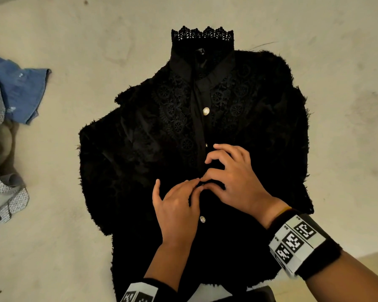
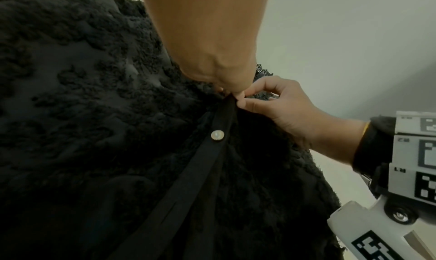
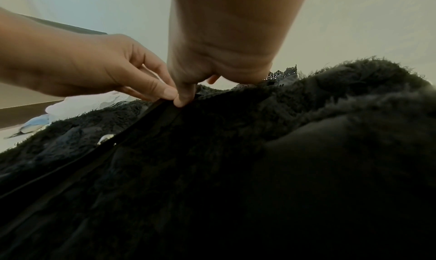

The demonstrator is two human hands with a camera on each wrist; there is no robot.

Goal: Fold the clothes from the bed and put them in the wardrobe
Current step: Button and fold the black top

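- The head view looks steeply down from above onto the black fuzzy lace-collared jacket spread on the cream bed.
- The left wrist view sits low and close over the jacket's black button strip, facing the collar.
- The right wrist view skims the fuzzy cloth likewise.
- All three share the strip.
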